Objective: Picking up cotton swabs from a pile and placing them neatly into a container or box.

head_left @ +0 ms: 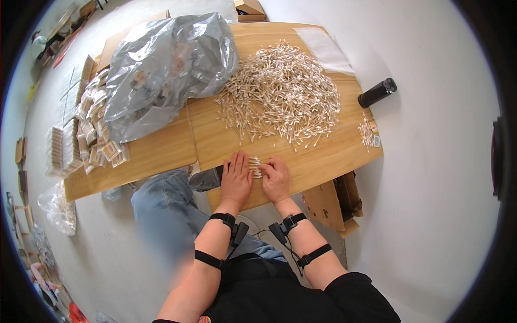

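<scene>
Between my hands, near the table's front edge, lies a small row of white-tipped cotton swabs [254, 167]. My left hand [237, 176] rests flat on the wood with fingers stretched forward, its edge along the left ends of the row. On the other side, my right hand [276, 180] has its fingers curled in a pinch at the row's right ends; its fingertips are partly hidden. A dark grey plastic piece [205, 180] sticks out from beside my left hand at the table edge. Beyond both hands spreads a large heap of loose cotton swabs [285, 89].
A big grey plastic bag [169, 64] covers the far left of the wooden table [156, 156], next to many small packs [94, 124]. At the right edge are a black cylinder [377, 92] and a few loose swabs [366, 132]. An open cardboard box [326, 204] stands below.
</scene>
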Demonstrator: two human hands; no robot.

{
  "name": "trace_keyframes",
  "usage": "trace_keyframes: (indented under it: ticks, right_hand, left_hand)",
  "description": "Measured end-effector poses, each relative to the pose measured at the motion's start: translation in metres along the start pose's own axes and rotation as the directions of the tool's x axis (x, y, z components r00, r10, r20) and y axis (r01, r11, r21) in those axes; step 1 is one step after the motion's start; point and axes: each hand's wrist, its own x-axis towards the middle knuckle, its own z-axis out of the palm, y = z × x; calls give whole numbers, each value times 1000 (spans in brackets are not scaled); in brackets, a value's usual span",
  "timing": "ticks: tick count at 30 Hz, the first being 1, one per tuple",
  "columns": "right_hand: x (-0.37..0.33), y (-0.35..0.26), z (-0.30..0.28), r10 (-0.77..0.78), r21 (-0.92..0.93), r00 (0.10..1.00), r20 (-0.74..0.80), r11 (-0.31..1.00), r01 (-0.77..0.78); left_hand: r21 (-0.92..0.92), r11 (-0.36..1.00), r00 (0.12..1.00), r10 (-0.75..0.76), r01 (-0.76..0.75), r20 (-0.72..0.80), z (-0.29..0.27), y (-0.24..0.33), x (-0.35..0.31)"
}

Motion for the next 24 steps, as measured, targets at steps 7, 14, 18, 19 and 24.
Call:
trace_keyframes:
  ticks: [7,14,18,19,24]
  right_hand:
    - [1,-2,1,13,30,1000,-12,999,-12]
    - [2,-3,-1,28,-11,1000,0,1000,-28]
    - [3,-3,-1,6,-15,1000,14,1000,-6]
    - [3,-3,-1,3,-11,1000,-6,1000,-3]
    - [2,-2,2,2,-63,1000,18,998,-1]
  left_hand:
    - [-3,1000,1000,-2,2,16,-1,1,0]
    - [1,1000,1000,6,-6,13,0,1,1]
    - [23,1000,1000,-1,1,21,1,0,0]
    - [11,1000,1000,0,0,23,1,0,1]
    - [4,1000,1000,-1,0,26,2,0,0]
